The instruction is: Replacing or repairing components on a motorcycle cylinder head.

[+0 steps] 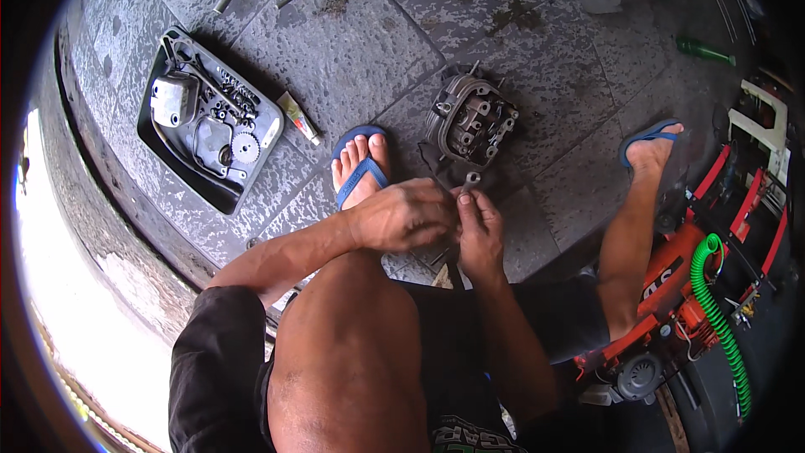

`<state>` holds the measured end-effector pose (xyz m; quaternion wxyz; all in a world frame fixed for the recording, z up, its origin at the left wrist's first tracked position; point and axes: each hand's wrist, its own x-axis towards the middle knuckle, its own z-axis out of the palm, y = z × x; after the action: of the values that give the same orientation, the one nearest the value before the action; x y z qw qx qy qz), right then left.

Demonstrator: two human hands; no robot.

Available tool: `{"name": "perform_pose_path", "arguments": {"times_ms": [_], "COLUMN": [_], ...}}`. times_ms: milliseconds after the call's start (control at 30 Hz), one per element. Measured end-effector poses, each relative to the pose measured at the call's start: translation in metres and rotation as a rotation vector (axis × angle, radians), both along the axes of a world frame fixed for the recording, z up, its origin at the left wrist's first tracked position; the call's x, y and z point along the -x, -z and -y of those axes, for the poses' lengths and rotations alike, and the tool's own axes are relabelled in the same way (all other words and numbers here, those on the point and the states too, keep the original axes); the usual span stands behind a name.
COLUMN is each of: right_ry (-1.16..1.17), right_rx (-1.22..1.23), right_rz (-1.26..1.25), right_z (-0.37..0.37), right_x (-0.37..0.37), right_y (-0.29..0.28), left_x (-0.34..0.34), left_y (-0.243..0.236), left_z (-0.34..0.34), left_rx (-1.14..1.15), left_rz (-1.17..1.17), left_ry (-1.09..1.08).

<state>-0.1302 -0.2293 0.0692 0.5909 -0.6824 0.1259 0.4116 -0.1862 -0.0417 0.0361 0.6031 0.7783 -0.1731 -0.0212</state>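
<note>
My right hand is closed, thumb and fingers pinching a small metal part with a ring-shaped end. The ring points away from me, just beyond the fingertips. Right beside it, my left hand is closed with fingers curled toward the right hand. Whatever the left fingers hold is hidden behind the knuckles. Both hands are in front of my bent left knee. On the floor just beyond them sits an engine cylinder head, its valve-gear side facing up.
To the left, a dark tray holds loose engine parts, including a toothed sprocket. A small tube lies beside it. At the right are a green bottle, a red air compressor and a green coiled hose.
</note>
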Motion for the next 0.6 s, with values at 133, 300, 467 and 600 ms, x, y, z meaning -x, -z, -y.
{"name": "perform_pose_path", "arguments": {"times_ms": [133, 300, 467, 600], "right_ry": [0.105, 0.041, -0.133, -0.039], "right_rx": [0.131, 0.202, 0.235, 0.244], "right_rz": [-0.063, 0.003, 0.179, 0.082], "right_z": [0.0, -0.004, -0.006, -0.009], "right_x": [0.001, 0.001, 0.002, -0.003], "right_y": [0.01, 0.008, 0.008, 0.001], "left_x": [-0.006, -0.03, -0.046, -0.057], "left_y": [0.006, 0.008, 0.012, 0.015], "left_z": [0.0, 0.002, -0.01, -0.012], "left_rx": [-0.033, -0.227, -0.266, -0.344], "left_rz": [-0.197, -0.148, -0.116, -0.057], "left_ry": [-0.313, -0.548, -0.517, -0.438]}}
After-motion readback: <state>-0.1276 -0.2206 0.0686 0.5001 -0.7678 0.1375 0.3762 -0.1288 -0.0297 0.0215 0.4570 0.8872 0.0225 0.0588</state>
